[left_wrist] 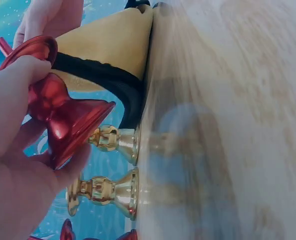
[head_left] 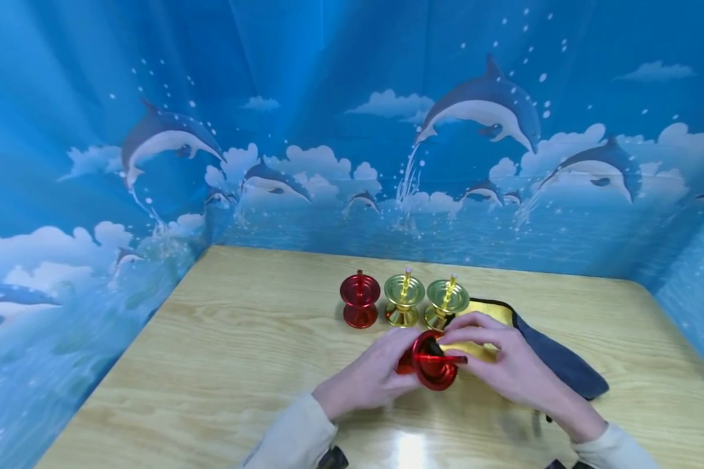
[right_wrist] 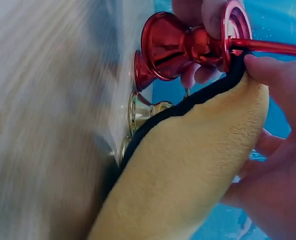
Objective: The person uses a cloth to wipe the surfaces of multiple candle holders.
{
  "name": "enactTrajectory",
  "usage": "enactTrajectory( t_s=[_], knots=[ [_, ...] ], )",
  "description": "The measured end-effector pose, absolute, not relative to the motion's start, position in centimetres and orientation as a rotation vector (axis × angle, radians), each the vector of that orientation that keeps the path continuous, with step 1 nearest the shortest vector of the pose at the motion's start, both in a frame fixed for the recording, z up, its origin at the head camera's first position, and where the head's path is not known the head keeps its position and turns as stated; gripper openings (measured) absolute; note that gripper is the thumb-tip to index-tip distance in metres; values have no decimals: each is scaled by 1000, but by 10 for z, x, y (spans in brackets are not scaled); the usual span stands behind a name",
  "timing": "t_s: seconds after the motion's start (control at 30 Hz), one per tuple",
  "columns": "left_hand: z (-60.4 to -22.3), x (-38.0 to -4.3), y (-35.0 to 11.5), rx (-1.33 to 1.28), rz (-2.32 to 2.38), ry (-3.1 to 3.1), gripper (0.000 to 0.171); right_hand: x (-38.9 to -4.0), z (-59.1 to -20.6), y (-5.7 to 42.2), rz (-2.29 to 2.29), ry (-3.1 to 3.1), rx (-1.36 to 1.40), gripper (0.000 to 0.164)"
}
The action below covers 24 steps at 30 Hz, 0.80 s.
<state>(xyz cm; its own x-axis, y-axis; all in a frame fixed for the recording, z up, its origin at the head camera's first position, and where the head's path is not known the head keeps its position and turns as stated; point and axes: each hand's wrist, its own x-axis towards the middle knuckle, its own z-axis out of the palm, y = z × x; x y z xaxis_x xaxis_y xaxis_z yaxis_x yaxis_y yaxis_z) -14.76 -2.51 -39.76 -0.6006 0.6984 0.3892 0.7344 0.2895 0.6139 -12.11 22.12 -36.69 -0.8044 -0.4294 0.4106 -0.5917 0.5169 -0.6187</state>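
My left hand (head_left: 375, 370) grips a shiny red candle holder (head_left: 438, 378) round its waisted stem, tilted with its cup towards me. A thin red rod stands out of the cup's middle. In the left wrist view the holder's flared base (left_wrist: 80, 125) is clear of the table. My right hand (head_left: 507, 355) pinches a corner of a cloth, yellow with a black edge on one face and dark blue on the other (head_left: 569, 365). In the right wrist view that corner presses into the cup beside the rod, while the rest of the yellow cloth (right_wrist: 187, 150) hangs down to the table.
Behind my hands a row stands upright on the wooden table (head_left: 240, 339): a red candle holder (head_left: 360, 314) at left, then a gold one (head_left: 402, 315) and another gold one (head_left: 436, 317), each with a central rod. A blue dolphin-print curtain (head_left: 328, 130) surrounds the table.
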Motion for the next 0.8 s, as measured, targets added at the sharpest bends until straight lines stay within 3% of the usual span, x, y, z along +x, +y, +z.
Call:
enactTrajectory(
  t_s=[0.17,0.47,0.63,0.8],
  knots=[
    [-398,-148,-24,-1244,-1257,-2471,45,-119,-370,217,1065,-2545,836,35],
    [-403,-152,-21,-1176,-1280,-2379,40,-104,-370,196,1284,-2679,488,10],
    [-401,-150,-23,-1206,-1253,-2428,42,-105,-366,197,1184,-2666,427,18],
    [-399,-149,-26,-1292,-1232,-2499,41,-110,-367,203,1053,-2629,561,36]
  ],
)
